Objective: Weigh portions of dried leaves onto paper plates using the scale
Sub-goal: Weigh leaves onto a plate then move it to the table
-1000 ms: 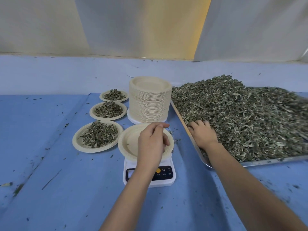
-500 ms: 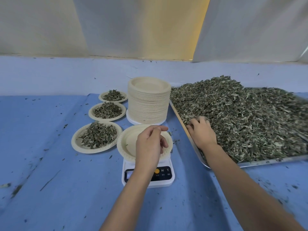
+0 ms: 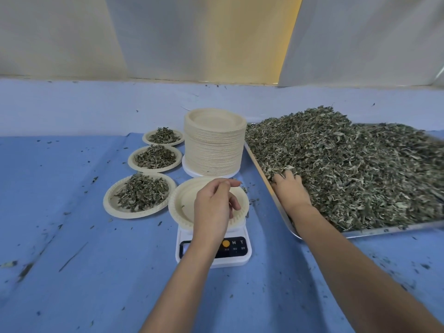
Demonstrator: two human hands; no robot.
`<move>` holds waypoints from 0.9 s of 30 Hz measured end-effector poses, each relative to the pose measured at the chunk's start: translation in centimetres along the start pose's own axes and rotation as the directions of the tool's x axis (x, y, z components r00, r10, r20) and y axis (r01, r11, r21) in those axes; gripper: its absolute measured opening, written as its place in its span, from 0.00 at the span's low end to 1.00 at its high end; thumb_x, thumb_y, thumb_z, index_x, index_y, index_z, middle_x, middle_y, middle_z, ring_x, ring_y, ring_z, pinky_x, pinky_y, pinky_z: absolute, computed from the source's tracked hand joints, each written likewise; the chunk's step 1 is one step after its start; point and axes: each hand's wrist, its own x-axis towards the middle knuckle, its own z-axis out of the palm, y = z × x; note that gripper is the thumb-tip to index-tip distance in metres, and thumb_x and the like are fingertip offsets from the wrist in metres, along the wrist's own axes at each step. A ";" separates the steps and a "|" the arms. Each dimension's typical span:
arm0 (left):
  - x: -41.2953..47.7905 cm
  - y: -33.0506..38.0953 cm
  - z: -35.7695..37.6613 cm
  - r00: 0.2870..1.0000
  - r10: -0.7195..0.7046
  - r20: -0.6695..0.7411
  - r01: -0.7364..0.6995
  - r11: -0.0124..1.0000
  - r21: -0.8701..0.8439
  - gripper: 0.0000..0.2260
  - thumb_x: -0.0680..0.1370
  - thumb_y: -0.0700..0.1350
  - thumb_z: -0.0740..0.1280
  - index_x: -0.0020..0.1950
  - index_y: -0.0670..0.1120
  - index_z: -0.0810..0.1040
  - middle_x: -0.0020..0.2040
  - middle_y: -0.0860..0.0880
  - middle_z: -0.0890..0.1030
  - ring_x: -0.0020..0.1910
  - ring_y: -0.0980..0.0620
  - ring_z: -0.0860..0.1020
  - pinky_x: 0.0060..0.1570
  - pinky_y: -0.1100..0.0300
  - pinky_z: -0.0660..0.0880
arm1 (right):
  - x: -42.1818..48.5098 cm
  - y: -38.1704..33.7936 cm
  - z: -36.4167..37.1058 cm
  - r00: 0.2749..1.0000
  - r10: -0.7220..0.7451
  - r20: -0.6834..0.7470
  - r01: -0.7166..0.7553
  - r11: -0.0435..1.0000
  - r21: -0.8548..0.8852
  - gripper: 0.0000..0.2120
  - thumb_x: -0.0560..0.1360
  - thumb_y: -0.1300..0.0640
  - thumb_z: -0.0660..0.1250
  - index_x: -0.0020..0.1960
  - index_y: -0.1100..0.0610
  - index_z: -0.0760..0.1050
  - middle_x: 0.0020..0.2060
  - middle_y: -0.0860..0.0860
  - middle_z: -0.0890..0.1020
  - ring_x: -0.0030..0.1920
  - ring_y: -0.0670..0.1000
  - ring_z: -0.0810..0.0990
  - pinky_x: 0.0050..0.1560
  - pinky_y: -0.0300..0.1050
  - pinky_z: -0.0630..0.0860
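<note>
Counting what is lying on the one blue table (image 3: 72, 248).
Three leaf-filled paper plates are sitting in a row: the near plate (image 3: 112, 209), the middle plate (image 3: 131, 162) and the far plate (image 3: 146, 139). One empty plate (image 3: 182, 205) is sitting on one scale (image 3: 236, 258). One stack of plates (image 3: 213, 150) is standing, its plates too many to count. One tray (image 3: 384, 230) is carrying one heap of dried leaves (image 3: 348, 169). Two hands are showing, the left hand (image 3: 212, 207) and the right hand (image 3: 290, 188).

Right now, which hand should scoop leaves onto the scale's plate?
Probably the right hand: it rests in the leaf pile. The left hand hovers over the plate, away from the leaves.
</note>
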 end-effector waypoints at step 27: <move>1.5 1.9 -4.3 0.909 -0.039 -0.415 -0.080 0.961 -0.264 0.13 0.77 0.39 0.56 0.43 0.43 0.81 0.21 0.52 0.69 0.21 0.58 0.65 0.21 0.69 0.63 | -3.6 -10.7 -5.5 0.988 -0.007 0.155 -0.139 -0.486 0.863 0.09 0.82 0.56 0.58 0.55 0.56 0.76 0.46 0.52 0.86 0.49 0.51 0.84 0.46 0.48 0.82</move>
